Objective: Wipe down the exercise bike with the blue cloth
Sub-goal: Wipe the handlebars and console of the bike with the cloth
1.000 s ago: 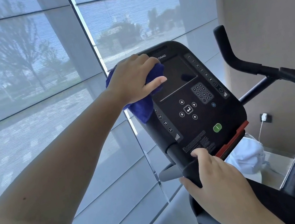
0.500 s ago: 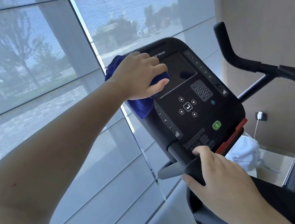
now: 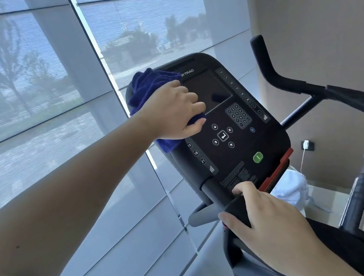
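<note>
The exercise bike's black console (image 3: 234, 148) tilts toward me, with a dark screen, a keypad and a green button. My left hand (image 3: 176, 109) presses the bunched blue cloth (image 3: 145, 88) against the console's upper left edge, beside the screen. Part of the cloth hangs below my palm. My right hand (image 3: 263, 216) grips the black handlebar (image 3: 212, 191) just under the console's lower edge. The curved right handlebar (image 3: 287, 80) rises free on the right.
A large window with a sheer blind (image 3: 50, 112) fills the left and back. A beige wall (image 3: 324, 15) stands on the right with a plugged-in white charger (image 3: 306, 143). A white cloth bundle (image 3: 291, 186) lies behind the console on a pale ledge.
My left hand has slid the blue cloth down the console's left side, from its top corner to beside the screen. My right hand has kept its hold on the handlebar.
</note>
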{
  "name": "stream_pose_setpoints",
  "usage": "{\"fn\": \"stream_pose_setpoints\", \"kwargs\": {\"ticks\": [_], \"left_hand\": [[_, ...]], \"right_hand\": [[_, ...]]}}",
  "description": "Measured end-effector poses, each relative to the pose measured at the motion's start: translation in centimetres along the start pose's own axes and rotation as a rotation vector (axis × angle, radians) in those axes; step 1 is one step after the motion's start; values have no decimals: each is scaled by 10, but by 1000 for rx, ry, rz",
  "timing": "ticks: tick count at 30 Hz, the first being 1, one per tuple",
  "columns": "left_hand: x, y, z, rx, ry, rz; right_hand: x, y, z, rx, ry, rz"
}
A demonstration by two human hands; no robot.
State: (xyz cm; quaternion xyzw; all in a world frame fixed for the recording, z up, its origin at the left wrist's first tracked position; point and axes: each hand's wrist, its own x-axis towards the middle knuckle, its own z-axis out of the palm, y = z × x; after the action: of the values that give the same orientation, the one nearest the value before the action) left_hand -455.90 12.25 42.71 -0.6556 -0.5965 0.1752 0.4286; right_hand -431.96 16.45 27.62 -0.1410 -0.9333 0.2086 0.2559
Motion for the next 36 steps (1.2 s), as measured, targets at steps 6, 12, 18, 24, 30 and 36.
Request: {"fn": "stream_pose_setpoints", "kwargs": {"ticks": [6, 12, 18, 24, 30, 36], "left_hand": [[-2, 4, -2, -23, -16, -6], [-12, 29, 9, -97, -3, 46], [-18, 47, 11, -160, -10, 27], [-20, 58, 10, -197, 10, -3], [-23, 69, 8, -271, 9, -43], [-26, 80, 3, -344, 24, -102]], "right_hand": [[1, 0, 2, -24, -17, 18], [0, 0, 2, -3, 14, 7], [0, 0, 3, -19, 14, 25], [-2, -2, 1, -40, 7, 50], [-3, -5, 0, -44, 10, 79], [-3, -5, 0, -23, 0, 109]]}}
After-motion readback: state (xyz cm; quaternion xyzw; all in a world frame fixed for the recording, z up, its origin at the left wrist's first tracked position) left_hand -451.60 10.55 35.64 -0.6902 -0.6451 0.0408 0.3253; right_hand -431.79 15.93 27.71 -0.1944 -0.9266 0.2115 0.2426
